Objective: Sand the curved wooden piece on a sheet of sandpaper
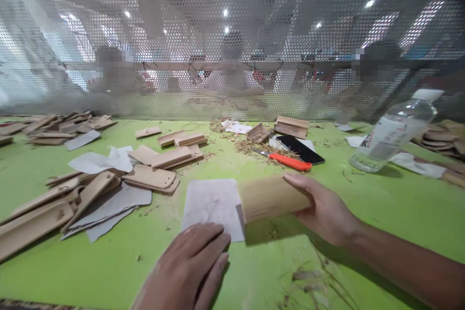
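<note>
My right hand [327, 210] grips a flat pale wooden piece [271, 197] by its right end and holds it against the right edge of a grey sheet of sandpaper [212, 203]. The sheet lies flat on the green table [381, 213]. My left hand [191, 269] rests flat on the sheet's near edge, fingers stretched out together and pressing it down.
Piles of similar wooden pieces [72, 198] and grey sheets [116, 201] lie to the left. An orange-handled knife [288, 161], a black phone [300, 149] and wood shavings sit behind. A clear plastic bottle [392, 131] leans at right. A perforated metal screen [232, 43] walls off the back; people sit beyond it.
</note>
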Available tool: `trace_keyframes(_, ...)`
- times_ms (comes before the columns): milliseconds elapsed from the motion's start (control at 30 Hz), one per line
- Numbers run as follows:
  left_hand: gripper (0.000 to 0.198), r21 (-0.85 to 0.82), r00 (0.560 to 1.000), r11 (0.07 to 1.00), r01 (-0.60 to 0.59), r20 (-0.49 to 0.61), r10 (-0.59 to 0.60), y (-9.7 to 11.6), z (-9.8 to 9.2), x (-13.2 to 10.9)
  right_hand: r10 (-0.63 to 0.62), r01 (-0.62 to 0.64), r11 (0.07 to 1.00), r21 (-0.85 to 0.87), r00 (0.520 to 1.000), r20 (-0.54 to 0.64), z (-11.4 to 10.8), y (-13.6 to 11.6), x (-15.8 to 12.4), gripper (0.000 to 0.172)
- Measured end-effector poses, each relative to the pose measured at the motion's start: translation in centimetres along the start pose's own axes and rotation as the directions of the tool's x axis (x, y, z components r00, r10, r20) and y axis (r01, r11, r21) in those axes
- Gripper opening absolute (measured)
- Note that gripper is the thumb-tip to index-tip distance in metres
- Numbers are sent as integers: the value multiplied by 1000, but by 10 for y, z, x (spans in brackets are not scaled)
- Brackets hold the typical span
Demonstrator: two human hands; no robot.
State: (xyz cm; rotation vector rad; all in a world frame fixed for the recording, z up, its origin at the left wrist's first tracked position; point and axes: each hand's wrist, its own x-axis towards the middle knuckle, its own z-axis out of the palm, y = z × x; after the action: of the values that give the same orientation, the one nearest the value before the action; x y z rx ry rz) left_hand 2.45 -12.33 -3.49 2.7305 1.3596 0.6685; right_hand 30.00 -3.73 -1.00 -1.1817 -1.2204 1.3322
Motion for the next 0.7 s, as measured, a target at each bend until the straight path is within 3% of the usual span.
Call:
trace_keyframes(100,29,-66,997,996,62,46,-59,1,-2,3,6,10,982,-188,996,86,-2,0,-4,40)
trace_keyframes(200,30,-94,993,990,108,60,-102,2,-4,1,-38,165,893,-418,955,294,0,-5,-11,45)
trace_keyframes(300,32,-89,987,983,161,34,-158,1,-1,-4,-57,279,823,-495,908,416,-1,-4,-16,49)
trace_keyframes(467,62,-44,956,959,281,-81,-284,-3,9,-9,-2,258,801,-541,904,427,-8,6,-15,49)
trace_keyframes(567,60,-4,969,971,239,-66,-239,-7,11,-9,42,235,798,-556,898,439,-9,2,-16,45)
trace_keyframes(700,51,34,975,975,222,-17,-221,-8,11,-6,243,24,812,-583,894,376,-7,-9,-25,53)
